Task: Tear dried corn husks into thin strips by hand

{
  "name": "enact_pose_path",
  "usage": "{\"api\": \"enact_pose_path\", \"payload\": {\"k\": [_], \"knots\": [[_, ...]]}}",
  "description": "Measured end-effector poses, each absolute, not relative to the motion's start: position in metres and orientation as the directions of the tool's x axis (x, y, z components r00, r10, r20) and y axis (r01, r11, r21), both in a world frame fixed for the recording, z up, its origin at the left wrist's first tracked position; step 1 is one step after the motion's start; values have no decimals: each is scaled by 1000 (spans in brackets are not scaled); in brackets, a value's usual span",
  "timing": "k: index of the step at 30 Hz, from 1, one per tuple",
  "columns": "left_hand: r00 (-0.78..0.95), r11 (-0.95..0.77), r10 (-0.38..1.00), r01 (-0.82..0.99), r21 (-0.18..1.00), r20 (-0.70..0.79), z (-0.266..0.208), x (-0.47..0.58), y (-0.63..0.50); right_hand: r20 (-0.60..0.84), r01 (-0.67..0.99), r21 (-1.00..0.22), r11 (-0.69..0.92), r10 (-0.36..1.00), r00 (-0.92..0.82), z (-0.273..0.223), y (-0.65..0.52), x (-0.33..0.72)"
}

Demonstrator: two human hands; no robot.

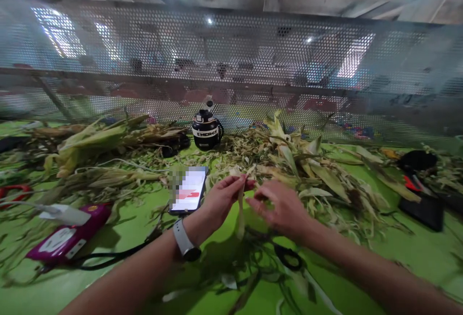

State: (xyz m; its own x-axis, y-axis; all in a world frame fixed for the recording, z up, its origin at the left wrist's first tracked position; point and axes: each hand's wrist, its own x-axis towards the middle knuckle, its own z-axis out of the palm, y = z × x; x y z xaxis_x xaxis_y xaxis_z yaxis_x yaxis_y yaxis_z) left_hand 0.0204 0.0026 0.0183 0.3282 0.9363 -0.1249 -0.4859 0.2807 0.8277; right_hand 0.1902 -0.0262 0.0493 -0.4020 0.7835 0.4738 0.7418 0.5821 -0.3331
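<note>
Left hand (219,204) and right hand (280,204), close together above a green tabletop (144,281). The left thumb and fingers are pinched on the upper part of a pale husk strip (241,216); its lower portion hangs in the gap between the hands. The right hand, fingers bent, lies just beside the strip; whether it grips anything cannot be told. A watch (183,239) with a grey band encircles the left wrist. Below the hands, dark-handled scissors (289,258) lie among loose shreds.

To the left of the left hand is a phone (191,192), its screen lit and partly pixelated. Beyond the hands stands a black bottle (206,141), its white band reading "ENERGY". A husk heap (314,165) spreads from behind the hands to the right; a second husk pile (101,136) occupies the far left.

At left, a magenta block (85,230) carries a white plug (68,214); its pale label is too blurred to read. Bare surface extends along the near left edge and beyond the right forearm, toward a flat black object (423,211). A perforated metal panel (231,49) bounds the far side; faint marks at its right are illegible.
</note>
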Motion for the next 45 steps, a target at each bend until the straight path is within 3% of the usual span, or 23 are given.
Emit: {"api": "enact_pose_path", "payload": {"k": [2,4,7,9,11,13,15,17,19,23,28,40,43,45], "knots": [[281,269,950,-517,813,-136,16,23,2,240,681,-577,451,890,-387,38,-31,179],[273,280,950,-529,801,-151,14,25,0,37,475,-841,258,904,-426,24,-32,170],[271,281,950,-519,807,-156,14,25,-1,-136,233,-972,-28,877,-461,6,-29,163],[231,260,959,-500,826,-162,15,24,1,-175,216,-973,-77,858,-483,2,-26,165],[188,231,969,-478,847,-159,15,21,3,-112,319,-946,51,875,-472,6,-25,170],[170,213,974,-460,862,-150,14,20,5,66,484,-826,289,903,-425,14,-22,176],[184,208,973,-429,879,-141,12,19,6,293,612,-629,480,875,-385,23,-19,182],[218,207,967,-378,902,-130,10,19,5,460,647,-499,577,809,-366,29,-15,186],[249,181,963,-335,925,-98,10,19,3,523,630,-483,608,778,-349,32,-12,189],[287,129,957,-299,945,-40,12,22,-1,452,609,-591,530,842,-295,33,-12,189],[352,184,935,-368,911,-47,15,23,-3,339,633,-670,388,918,-203,28,-15,186],[317,76,948,-249,965,7,14,20,0,126,421,-890,177,981,-145,21,-14,184],[223,90,975,-310,947,-20,13,18,4,176,437,-871,222,974,-143,21,-11,186],[167,106,985,-340,934,-51,14,16,7,287,541,-777,322,946,-152,20,-9,187]]}}
